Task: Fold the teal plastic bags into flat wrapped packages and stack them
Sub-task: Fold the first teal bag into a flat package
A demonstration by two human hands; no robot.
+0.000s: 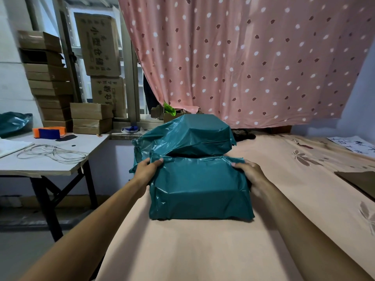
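Observation:
A teal wrapped package (199,189) lies flat on the peach sheet of the bed (192,250) in front of me. My left hand (146,169) grips its upper left corner and my right hand (250,172) grips its upper right corner. Both thumbs press on the top edge. Directly behind it sits a pile of more teal wrapped packages (188,134), the top one bulging and creased. Its loose plastic hangs over the left side.
A white folding table (50,159) stands to the left with a coiled white cable (52,153), an orange and blue block (48,132) and another teal bag (14,122). Cardboard boxes (50,78) are stacked behind it. A pink dotted curtain (243,57) hangs at the back.

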